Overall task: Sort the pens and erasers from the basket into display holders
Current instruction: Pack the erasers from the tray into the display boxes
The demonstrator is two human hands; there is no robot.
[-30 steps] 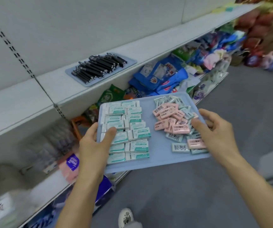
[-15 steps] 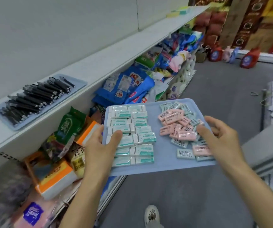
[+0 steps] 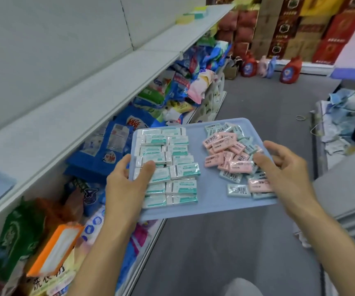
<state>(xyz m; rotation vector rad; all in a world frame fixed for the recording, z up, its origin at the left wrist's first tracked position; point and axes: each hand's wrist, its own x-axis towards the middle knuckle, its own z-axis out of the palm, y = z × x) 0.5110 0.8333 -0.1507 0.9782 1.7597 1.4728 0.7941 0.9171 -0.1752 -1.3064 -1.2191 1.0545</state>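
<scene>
We are carrying the flat pale-blue plastic tray (image 3: 210,201) of wrapped white-green and pink erasers (image 3: 225,154) along the white shelf (image 3: 82,116); the pen tray has slipped from view (erasers seem sorted). Left hand (image 3: 127,184) and right hand (image 3: 287,169) are each keeping a grip on a tray edge.

forearms (image 3: 112,242): bare, no sleeves | wrists: no watch or bands

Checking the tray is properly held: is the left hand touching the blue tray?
Touching. The head view shows the left hand gripping the blue tray at its left edge, thumb lying over the white erasers.
</scene>
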